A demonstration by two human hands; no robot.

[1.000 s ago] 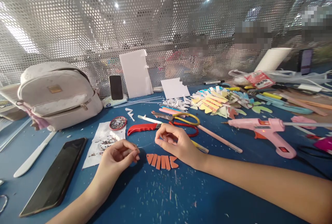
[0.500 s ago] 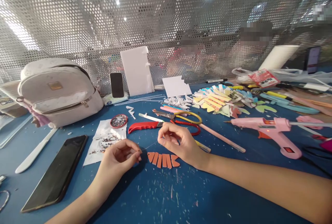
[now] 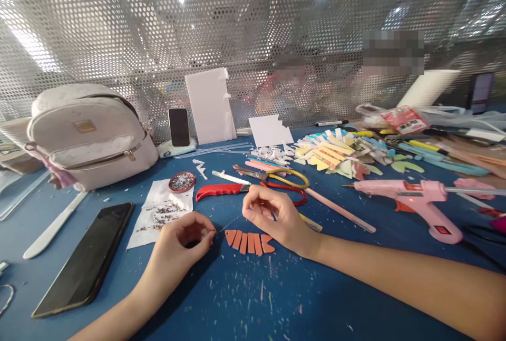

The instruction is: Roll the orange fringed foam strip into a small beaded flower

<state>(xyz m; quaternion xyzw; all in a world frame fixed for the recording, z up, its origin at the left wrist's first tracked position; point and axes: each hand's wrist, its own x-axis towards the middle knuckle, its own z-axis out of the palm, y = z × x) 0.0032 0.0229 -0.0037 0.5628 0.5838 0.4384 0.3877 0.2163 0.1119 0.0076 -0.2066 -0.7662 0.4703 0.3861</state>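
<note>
Thumb and fingertips of my left hand (image 3: 188, 238) are pinched together on one end of a thin, clear thread (image 3: 229, 222). The thread stretches up and right to my right hand (image 3: 274, 217), whose fingertips pinch its other end. Whether anything tiny is also in the left fingertips I cannot tell. Just below the thread, several orange-brown cut pieces (image 3: 249, 243) lie in a row shaped like a fish. Behind my left hand, white paper (image 3: 148, 209) carries small dark bits, and a round red-rimmed dish (image 3: 182, 182) of small bits rests on its upper corner.
Beyond my hands lie a red-handled cutter (image 3: 219, 190) and yellow-handled scissors (image 3: 290, 175). A pink glue gun (image 3: 415, 193) is at right, near a heap of coloured scraps (image 3: 332, 151). At left are a phone (image 3: 87, 262), a white plastic knife (image 3: 55, 227) and a backpack (image 3: 90, 140).
My left fingers have shifted slightly, with a wider gap showing between thumb and index finger. The right hand stays almost where it was, and the view has moved a little.
</note>
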